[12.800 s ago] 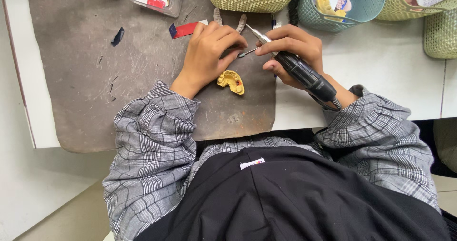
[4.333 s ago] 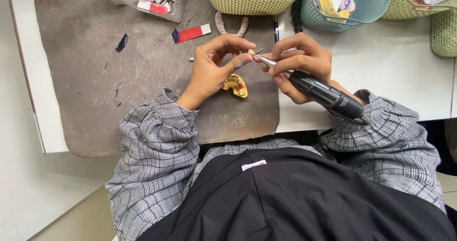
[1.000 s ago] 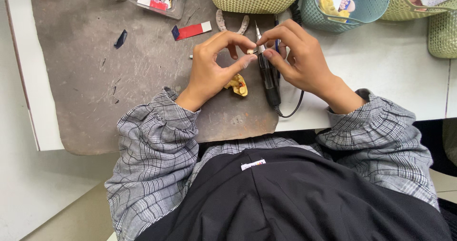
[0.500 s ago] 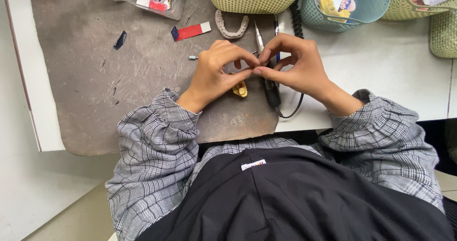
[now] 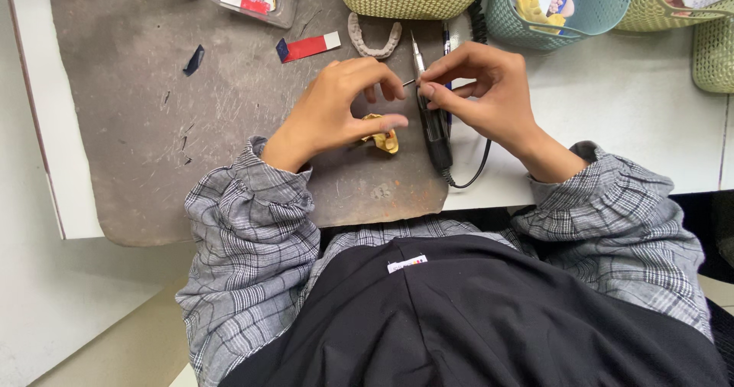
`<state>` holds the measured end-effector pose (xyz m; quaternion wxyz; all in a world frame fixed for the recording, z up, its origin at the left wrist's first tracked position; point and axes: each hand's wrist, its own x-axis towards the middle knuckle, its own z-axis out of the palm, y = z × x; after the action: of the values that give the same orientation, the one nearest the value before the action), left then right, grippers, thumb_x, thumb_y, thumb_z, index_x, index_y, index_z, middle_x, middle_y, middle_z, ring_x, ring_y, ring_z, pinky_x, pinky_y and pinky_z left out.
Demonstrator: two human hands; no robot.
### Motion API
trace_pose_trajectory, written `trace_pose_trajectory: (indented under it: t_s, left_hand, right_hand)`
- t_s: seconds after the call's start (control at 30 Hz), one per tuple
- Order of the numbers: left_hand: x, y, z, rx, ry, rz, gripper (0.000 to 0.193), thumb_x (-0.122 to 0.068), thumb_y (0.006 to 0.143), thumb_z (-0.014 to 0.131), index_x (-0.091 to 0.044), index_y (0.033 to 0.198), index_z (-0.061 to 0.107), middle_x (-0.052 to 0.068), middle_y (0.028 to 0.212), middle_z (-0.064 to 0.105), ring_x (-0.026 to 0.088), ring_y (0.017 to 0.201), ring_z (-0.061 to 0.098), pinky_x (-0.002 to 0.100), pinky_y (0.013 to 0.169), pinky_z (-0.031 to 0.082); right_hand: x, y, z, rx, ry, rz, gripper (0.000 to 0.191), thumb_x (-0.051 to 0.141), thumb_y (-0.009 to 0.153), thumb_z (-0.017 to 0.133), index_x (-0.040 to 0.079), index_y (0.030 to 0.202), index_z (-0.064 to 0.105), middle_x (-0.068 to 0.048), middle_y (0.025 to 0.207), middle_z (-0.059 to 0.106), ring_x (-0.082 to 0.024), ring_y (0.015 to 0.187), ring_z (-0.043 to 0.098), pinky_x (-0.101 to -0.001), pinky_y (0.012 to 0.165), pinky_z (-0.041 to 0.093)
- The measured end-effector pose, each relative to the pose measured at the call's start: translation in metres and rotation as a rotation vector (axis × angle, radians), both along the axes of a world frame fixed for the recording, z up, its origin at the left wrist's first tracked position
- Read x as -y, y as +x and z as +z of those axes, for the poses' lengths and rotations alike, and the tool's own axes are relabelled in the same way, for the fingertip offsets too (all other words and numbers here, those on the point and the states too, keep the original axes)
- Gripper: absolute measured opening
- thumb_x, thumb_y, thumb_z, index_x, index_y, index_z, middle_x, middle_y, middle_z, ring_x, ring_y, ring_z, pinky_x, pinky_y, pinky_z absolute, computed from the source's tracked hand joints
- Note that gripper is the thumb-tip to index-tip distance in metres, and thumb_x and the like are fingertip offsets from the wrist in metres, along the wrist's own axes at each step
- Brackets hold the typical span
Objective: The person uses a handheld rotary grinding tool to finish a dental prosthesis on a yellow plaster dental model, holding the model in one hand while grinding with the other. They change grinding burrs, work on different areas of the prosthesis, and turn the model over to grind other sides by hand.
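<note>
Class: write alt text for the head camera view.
A person's left hand and right hand meet over a black corded handpiece lying on a grey mat, a yellow dental cast beside it. Woven baskets line the desk's far edge.

Grey dental arch [image 5: 374, 38], green basket [image 5: 405, 3]

A black handpiece [image 5: 434, 131] lies on the grey mat, tip pointing far, cable curling right. Just left of it sits a small yellow dental cast [image 5: 382, 138], partly hidden.
</note>
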<state>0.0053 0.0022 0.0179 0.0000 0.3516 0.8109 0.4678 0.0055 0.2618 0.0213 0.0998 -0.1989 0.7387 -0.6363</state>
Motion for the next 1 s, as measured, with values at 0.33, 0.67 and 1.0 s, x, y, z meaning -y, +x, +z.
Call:
trace_pose_trajectory:
  t_s: [0.33,0.67,1.0]
  left_hand:
    - [0.009,-0.007,-0.001,0.117,-0.223,-0.159,0.048,-0.027,0.064,0.094,-0.010,0.102,0.070,0.003,0.097,0.069,0.023,0.084,0.071,0.036,0.073,0.057]
    - [0.014,-0.001,0.001,-0.047,0.048,-0.092,0.043,-0.013,0.079,0.089,-0.006,0.117,0.069,0.009,0.115,0.063,0.026,0.107,0.067,0.036,0.092,0.057]
    - [0.009,0.002,0.005,-0.052,0.224,0.035,0.047,-0.004,0.081,0.084,-0.009,0.126,0.073,0.009,0.124,0.071,0.019,0.112,0.073,0.031,0.100,0.061]
  right_hand:
    - [-0.002,0.002,0.005,-0.223,0.069,0.056,0.012,-0.008,0.093,0.077,-0.003,0.100,0.068,-0.013,0.113,0.070,-0.018,0.106,0.073,-0.0314,0.089,0.069]
    - [0.004,0.001,0.003,-0.085,-0.044,0.098,0.013,-0.010,0.093,0.075,-0.002,0.102,0.071,-0.011,0.115,0.068,-0.017,0.110,0.071,-0.0314,0.091,0.069]
    - [0.002,-0.004,-0.003,-0.024,-0.197,0.068,0.014,-0.009,0.097,0.076,-0.006,0.109,0.070,-0.012,0.112,0.070,-0.017,0.106,0.072,-0.0310,0.096,0.066]
